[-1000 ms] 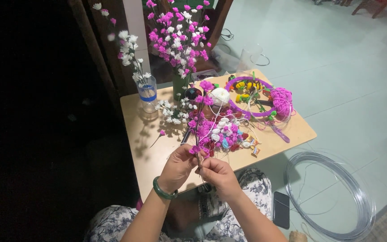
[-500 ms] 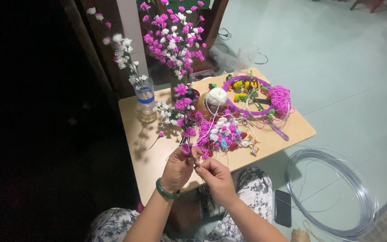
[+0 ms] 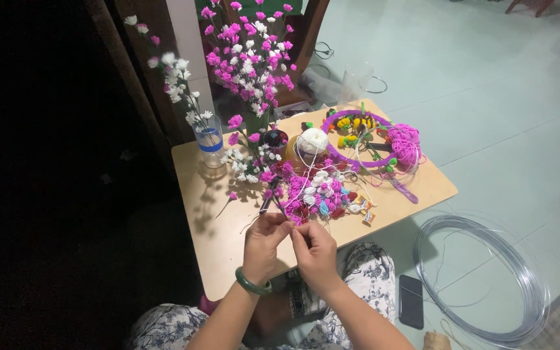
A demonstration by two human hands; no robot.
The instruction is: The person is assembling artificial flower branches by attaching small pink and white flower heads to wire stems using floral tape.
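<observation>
A low wooden tabletop [image 3: 228, 233] is seen from above, set on a pale green floor [image 3: 487, 97], with deep shadow filling the room toward nine o'clock. At the near edge of the tabletop, the left hand [image 3: 262, 245] and right hand [image 3: 314, 251] are brought close together, fingertips pinched on something small and thin between them; what it is cannot be told. A green bangle [image 3: 252, 283] is worn on the left wrist. Just beyond the hands, at twelve o'clock, one heap of small pink and white flowers [image 3: 315, 191] is spread. Farther at twelve o'clock, one ball of white string [image 3: 312, 140] is placed, and at one o'clock one purple hoop [image 3: 356, 137] with a pink bundle beside it. Two vessels of flower sprays are counted: a clear bottle [image 3: 211, 144] at eleven o'clock and a taller pink and white arrangement [image 3: 249, 58] behind the heap. On the floor at three o'clock, one coil of clear tubing [image 3: 487, 279] and one dark phone [image 3: 411, 300] are laid.
</observation>
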